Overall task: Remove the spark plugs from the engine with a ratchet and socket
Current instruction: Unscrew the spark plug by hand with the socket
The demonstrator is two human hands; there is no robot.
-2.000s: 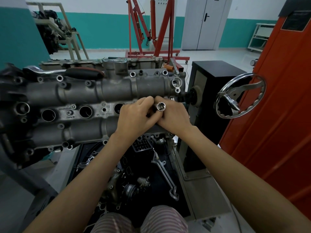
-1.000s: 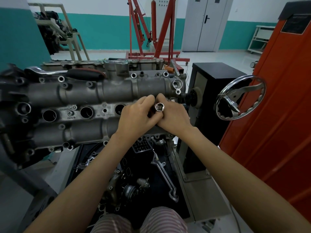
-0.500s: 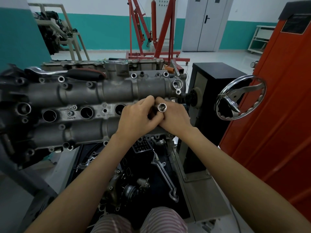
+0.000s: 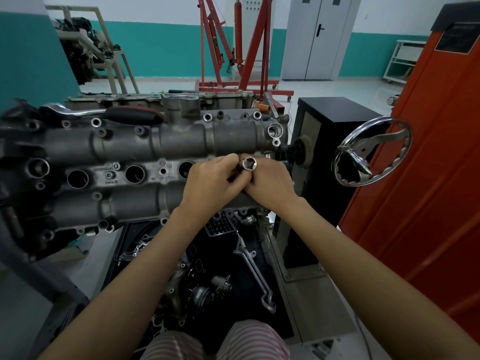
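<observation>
Socket (image 4: 248,164): we see a chrome tube, its hex mouth facing us, at the right end of the engine (image 4: 130,162).
Left hand (image 4: 211,184): our fingers curl round the socket.
Right hand (image 4: 270,184): our fingers wrap it too.
Ratchet (image 4: 104,114): lying on the engine's far side.

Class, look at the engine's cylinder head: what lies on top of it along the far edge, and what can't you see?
A ratchet with a black handle lies on the cylinder head along its far edge. Its head end at the left is chrome; what lies under the ratchet is hidden.
</observation>
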